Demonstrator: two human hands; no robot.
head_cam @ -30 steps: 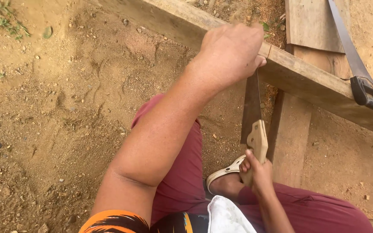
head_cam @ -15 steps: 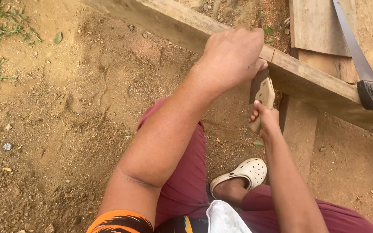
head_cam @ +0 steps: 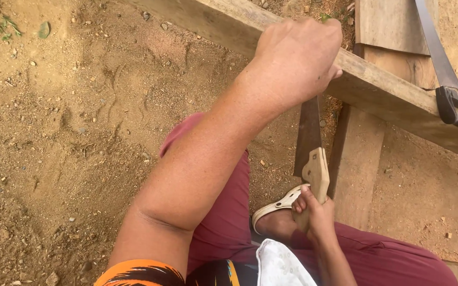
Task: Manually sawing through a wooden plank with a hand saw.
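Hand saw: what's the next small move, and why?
Probably a push stroke back up through the cut. The right hand grips the pale handle low, near the shoe, with the hand saw blade drawn down under the wooden beam, which the left hand pins steady.

The right hand [head_cam: 314, 214] has pulled the handsaw [head_cam: 312, 151] back down — its pale handle, just under the wooden plank [head_cam: 377, 87] half a second ago, now sits well below it.
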